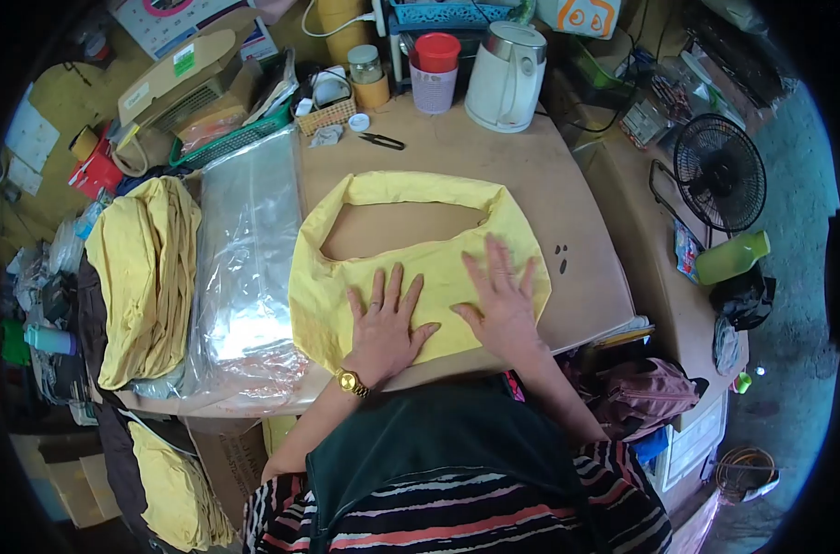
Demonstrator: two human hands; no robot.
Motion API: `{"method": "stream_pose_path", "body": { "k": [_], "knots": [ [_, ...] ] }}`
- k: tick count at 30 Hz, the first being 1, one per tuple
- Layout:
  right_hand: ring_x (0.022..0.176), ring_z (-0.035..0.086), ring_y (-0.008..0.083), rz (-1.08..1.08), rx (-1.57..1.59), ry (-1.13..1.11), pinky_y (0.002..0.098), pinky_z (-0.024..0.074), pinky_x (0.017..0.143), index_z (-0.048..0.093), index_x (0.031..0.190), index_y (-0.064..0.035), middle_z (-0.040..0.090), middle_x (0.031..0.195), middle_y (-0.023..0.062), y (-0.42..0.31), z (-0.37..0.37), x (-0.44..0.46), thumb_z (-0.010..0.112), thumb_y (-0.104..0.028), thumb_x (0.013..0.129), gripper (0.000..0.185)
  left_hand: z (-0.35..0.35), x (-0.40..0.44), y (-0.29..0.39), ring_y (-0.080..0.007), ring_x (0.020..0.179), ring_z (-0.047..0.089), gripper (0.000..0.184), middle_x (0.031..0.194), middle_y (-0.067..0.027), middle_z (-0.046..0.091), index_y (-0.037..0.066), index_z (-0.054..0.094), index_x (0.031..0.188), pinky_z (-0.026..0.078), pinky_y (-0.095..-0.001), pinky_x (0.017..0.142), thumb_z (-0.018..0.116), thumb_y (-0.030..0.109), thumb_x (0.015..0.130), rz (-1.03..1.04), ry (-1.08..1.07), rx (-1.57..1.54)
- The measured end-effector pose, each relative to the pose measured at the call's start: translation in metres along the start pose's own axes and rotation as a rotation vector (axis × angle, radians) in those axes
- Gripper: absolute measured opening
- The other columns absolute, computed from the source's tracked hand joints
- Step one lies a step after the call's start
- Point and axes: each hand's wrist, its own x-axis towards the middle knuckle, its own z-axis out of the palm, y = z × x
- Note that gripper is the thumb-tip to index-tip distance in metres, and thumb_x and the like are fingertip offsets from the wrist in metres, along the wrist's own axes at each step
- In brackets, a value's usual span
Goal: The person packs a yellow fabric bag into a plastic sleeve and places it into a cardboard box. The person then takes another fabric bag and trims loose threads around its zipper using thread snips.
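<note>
A yellow cloth shoulder bag (410, 277) lies flat on the brown-covered table (568, 231), its wide strap looped at the far side. My left hand (386, 323) rests palm down on the bag's left half, fingers spread, a gold watch at the wrist. Flat on the right half is my right hand (503, 295), its fingers also apart. Neither hand grips anything. To the left of the bag lies a stack of clear plastic sleeves (244, 249). Beyond those, a pile of folded yellow cloth (147, 277) sits at the table's left edge.
Small black thread snips (382, 141) lie behind the bag. Along the back stand a white electric kettle (507, 78), a red-topped cup (435, 69), a jar (365, 65) and a green basket (235, 134). A black fan (718, 173) and a green bottle (734, 257) are at right.
</note>
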Motion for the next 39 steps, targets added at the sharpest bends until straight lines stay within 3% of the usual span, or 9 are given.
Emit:
{"method": "stream_pose_path", "body": {
  "k": [3, 5, 8, 12, 17, 19, 26, 28, 39],
  "knots": [
    [0.114, 0.055, 0.0354, 0.261, 0.108, 0.235, 0.0517, 0.0429, 0.095, 0.051, 0.12, -0.0061, 0.058, 0.118, 0.0184, 0.055, 0.003, -0.023, 0.061, -0.027, 0.09, 0.038, -0.002, 0.012, 0.005, -0.0386, 0.145, 0.014, 0.075, 0.157, -0.0172, 0.017, 0.014, 0.027, 0.15, 0.01, -0.068, 0.109, 0.047, 0.055, 0.091, 0.076, 0.035, -0.045],
    [0.072, 0.066, 0.0272, 0.741, 0.664, 0.18, 0.0369, 0.0511, 0.062, 0.048, 0.113, -0.0039, 0.064, 0.079, 0.0129, 0.1, 0.008, -0.037, 0.06, -0.023, 0.093, 0.03, -0.003, 0.024, 0.016, -0.0386, 0.145, 0.014, 0.075, 0.157, -0.0167, 0.018, 0.015, 0.027, 0.15, 0.01, -0.0684, 0.109, 0.046, 0.056, 0.091, 0.134, 0.081, -0.104],
    [0.054, 0.062, 0.0195, 0.938, 1.084, 0.096, 0.0283, 0.0459, 0.049, 0.045, 0.111, -0.0016, 0.059, 0.061, 0.0104, 0.087, -0.003, -0.034, 0.055, -0.021, 0.096, 0.027, 0.0, 0.056, 0.049, -0.0392, 0.145, 0.014, 0.078, 0.157, -0.0163, 0.019, 0.017, 0.027, 0.15, 0.009, -0.0703, 0.107, 0.046, 0.06, 0.089, 0.392, 0.144, -0.261],
    [0.058, 0.053, 0.0074, 0.528, 1.166, 0.309, 0.0233, 0.0395, 0.046, 0.045, 0.105, -0.0039, 0.056, 0.074, 0.0033, 0.092, 0.063, -0.039, 0.064, -0.007, 0.089, 0.025, 0.021, 0.072, 0.06, -0.0423, 0.144, 0.011, 0.093, 0.157, -0.0148, 0.018, 0.019, 0.028, 0.15, 0.006, -0.0727, 0.106, 0.053, 0.071, 0.078, 0.414, 0.131, -0.1],
    [0.08, 0.058, 0.0151, 0.804, 1.031, -0.161, 0.0305, 0.0474, 0.067, 0.045, 0.104, -0.0028, 0.054, 0.088, 0.0087, 0.078, 0.003, -0.028, 0.064, 0.005, 0.081, 0.03, 0.019, 0.072, 0.061, -0.0467, 0.143, 0.009, 0.107, 0.158, -0.0152, 0.014, 0.022, 0.025, 0.152, 0.009, -0.0738, 0.104, 0.052, 0.083, 0.067, 0.374, 0.026, 0.0],
    [0.099, 0.058, 0.0251, 0.454, 0.054, 0.093, 0.041, 0.0471, 0.087, 0.048, 0.111, -0.0027, 0.056, 0.107, 0.0144, 0.055, -0.013, -0.019, 0.067, -0.002, 0.077, 0.039, 0.017, 0.072, 0.062, -0.045, 0.144, 0.008, 0.095, 0.159, -0.013, 0.014, 0.023, 0.025, 0.152, 0.01, -0.0718, 0.106, 0.052, 0.074, 0.076, 0.36, -0.024, -0.018],
    [0.14, 0.024, 0.0414, 0.168, -0.118, -0.011, 0.0613, 0.016, 0.112, 0.034, 0.142, -0.0011, 0.029, 0.149, 0.0232, 0.019, 0.043, -0.016, 0.061, -0.031, 0.087, 0.068, -0.026, 0.132, 0.053, -0.0306, 0.144, 0.022, 0.054, 0.154, -0.0097, 0.028, 0.014, 0.044, 0.141, 0.015, -0.06, 0.113, 0.049, 0.039, 0.093, 0.345, -0.472, -0.033],
    [0.142, 0.014, 0.0463, 0.21, -0.046, -0.132, 0.0662, 0.0079, 0.111, 0.026, 0.148, -0.0015, 0.02, 0.153, 0.0241, 0.02, 0.048, -0.016, 0.051, -0.045, 0.091, 0.075, -0.002, 0.146, 0.062, -0.027, 0.142, 0.027, 0.047, 0.151, -0.0095, 0.034, 0.01, 0.05, 0.134, 0.016, -0.0582, 0.113, 0.048, 0.034, 0.094, 0.584, 0.074, 0.013],
    [0.14, 0.024, 0.0448, 0.234, 0.023, -0.083, 0.0604, 0.0152, 0.112, 0.033, 0.142, 0.004, 0.028, 0.148, 0.0299, 0.025, 0.042, -0.065, 0.052, -0.059, 0.085, 0.087, 0.04, 0.174, 0.07, -0.0154, 0.145, 0.019, 0.062, 0.158, -0.0022, 0.023, 0.012, 0.027, 0.15, 0.001, -0.0653, 0.112, 0.031, 0.047, 0.099, 0.449, 0.068, 0.009]
  ]
}}
